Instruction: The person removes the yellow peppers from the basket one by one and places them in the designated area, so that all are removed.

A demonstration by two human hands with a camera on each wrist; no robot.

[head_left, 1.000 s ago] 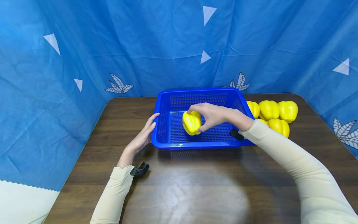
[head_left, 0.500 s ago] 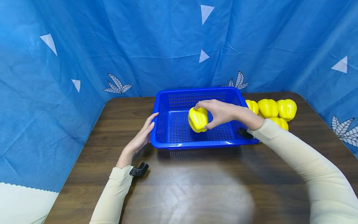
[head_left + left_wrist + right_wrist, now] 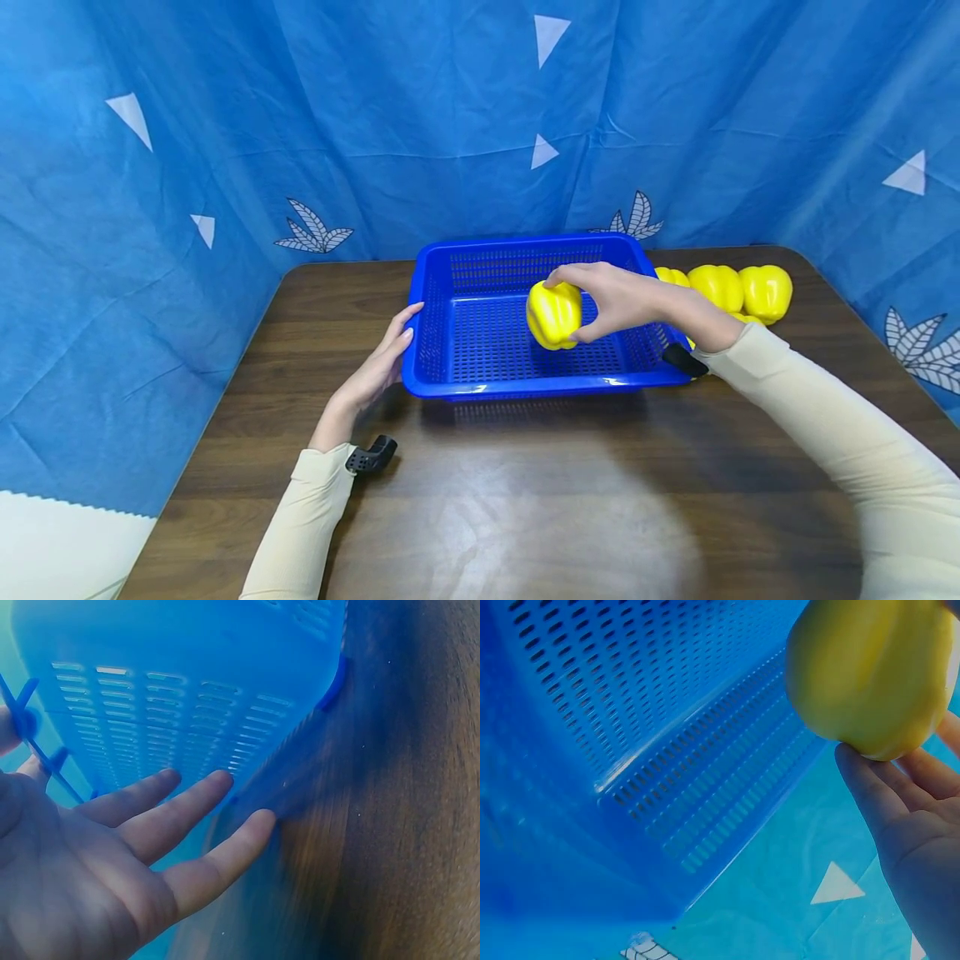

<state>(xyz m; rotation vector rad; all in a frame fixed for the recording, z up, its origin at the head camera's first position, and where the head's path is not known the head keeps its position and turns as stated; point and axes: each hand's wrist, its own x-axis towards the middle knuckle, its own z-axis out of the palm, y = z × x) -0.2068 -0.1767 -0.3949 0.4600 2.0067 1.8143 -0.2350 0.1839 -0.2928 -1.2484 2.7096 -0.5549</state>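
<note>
My right hand [image 3: 618, 300] pinches a glossy yellow bell pepper [image 3: 553, 315] between thumb and fingertips, over the right half of the blue plastic basket [image 3: 547, 385]. In the right wrist view the fingertips lie against the underside of the bell pepper [image 3: 870, 675], beside the slotted basket wall [image 3: 622, 690]. My left hand [image 3: 371, 375] is at the left rim of the basket, thumb and index finger touching it. In the left wrist view the other fingers [image 3: 180, 814] stretch loosely beneath, along the outer wall.
Several more yellow bell peppers [image 3: 767, 293] sit on the wooden table [image 3: 525, 500] right of the basket, partly hidden by the right arm. A blue curtain [image 3: 420, 108] with white patterns hangs behind and at both sides.
My right hand has moved right over the basket, carrying the bell pepper along. The left hand stays at the rim, and the view has shifted slightly.
</note>
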